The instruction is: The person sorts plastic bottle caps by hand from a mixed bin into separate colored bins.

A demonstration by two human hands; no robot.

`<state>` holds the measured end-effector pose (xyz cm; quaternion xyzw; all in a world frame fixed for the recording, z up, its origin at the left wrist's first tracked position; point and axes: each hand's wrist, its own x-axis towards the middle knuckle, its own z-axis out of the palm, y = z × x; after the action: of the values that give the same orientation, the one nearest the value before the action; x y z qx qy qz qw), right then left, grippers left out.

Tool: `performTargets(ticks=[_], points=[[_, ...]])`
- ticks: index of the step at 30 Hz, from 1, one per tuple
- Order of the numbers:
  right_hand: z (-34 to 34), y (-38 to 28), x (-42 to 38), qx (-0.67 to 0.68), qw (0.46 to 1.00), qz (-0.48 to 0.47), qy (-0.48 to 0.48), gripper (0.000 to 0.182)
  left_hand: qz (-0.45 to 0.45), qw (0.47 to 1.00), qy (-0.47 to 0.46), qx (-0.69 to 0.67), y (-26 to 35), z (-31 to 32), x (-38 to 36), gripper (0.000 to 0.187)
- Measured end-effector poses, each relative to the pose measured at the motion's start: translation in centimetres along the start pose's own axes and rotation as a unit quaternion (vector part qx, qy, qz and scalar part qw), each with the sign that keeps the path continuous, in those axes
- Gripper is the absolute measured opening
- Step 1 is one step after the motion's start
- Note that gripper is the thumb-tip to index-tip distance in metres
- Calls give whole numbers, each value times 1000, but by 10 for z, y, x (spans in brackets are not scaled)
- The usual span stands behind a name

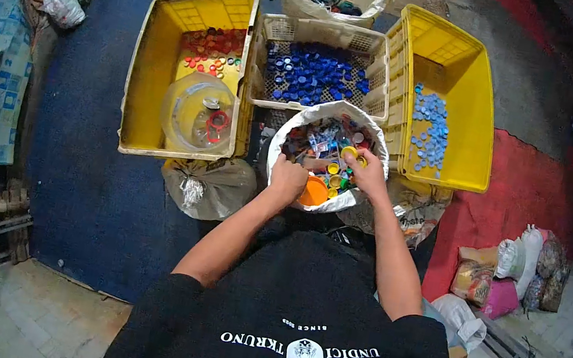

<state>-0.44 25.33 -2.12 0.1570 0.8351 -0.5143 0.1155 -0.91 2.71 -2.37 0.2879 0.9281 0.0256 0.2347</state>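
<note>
Lid [314, 193] — orange — lies inside white sack [280, 130] | left hand [290, 178] curls at sack's left rim, cannot tell whether gripping | right hand [368, 174] pinches yellow cap [349, 152] over mixed caps [334, 182] | yellow crates [147, 78] flank | white crate [323, 34] beyond holds blue caps [313, 69]

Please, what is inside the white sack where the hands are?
Mixed colourful pieces, including an orange lid and a yellow cap at the right hand. Everything under this top layer is covered.

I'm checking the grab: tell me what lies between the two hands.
The head view shows an orange disc and yellow caps there, among mixed pieces in the white sack.
</note>
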Motion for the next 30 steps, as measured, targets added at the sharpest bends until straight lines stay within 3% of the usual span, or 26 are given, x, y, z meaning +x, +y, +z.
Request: performTargets(ticks=[2, 3, 6, 7, 10, 12, 14, 16, 18, 21, 22, 24, 26, 28, 30], points=[[-3, 3, -3, 26, 999, -32, 15, 35, -5, 997, 61, -47, 10, 12, 9, 30], [-7, 0, -6, 58, 998, 2, 26, 36, 17, 999, -3, -27, 10, 25, 19, 38], [-16, -9, -14, 91, 994, 34, 52, 39, -10, 996, 76, -34, 21, 46, 24, 37], [-20, -16, -18, 121, 990, 41, 53, 39, -45, 995, 50, -76, 28, 35, 23, 39], [-25, -23, -23, 169, 982, 50, 60, 37, 3, 983, 110, -146, 38, 15, 13, 39], [-27, -23, -24, 256, 961, 82, 62, 35, -22, 979, 105, -176, 41, 18, 20, 39], [-26, -22, -26, 312, 944, 93, 61, 32, -66, 980, 16, -189, 43, 14, 26, 35], [-25, -25, -30, 460, 880, 110, 49, 29, -67, 979, 43, -185, 47, 25, 32, 32], [-26, -31, -37, 468, 874, 116, 57, 26, -82, 980, 88, -161, 49, 31, 37, 28], [-29, -35, -45, 568, 808, 157, 10, 25, -63, 968, 141, -200, 48, 31, 37, 27], [-30, -34, -46, 569, 808, 153, 12, 25, -60, 968, 145, -198, 49, 28, 36, 27], [-30, -30, -48, 632, 753, 183, -19, 26, -44, 890, 243, -382, 45, 25, 32, 21], [-29, -24, -49, 648, 738, 184, -33, 26, -26, 889, 271, -368, 33, 22, 29, 18], [-23, -23, -48, 611, 767, 191, -44, 29, -97, 759, 150, -627, 27, -6, 13, 19], [-14, -22, -47, 585, 786, 195, -46, 31, -118, 761, 165, -616, 21, -23, 2, 21]])
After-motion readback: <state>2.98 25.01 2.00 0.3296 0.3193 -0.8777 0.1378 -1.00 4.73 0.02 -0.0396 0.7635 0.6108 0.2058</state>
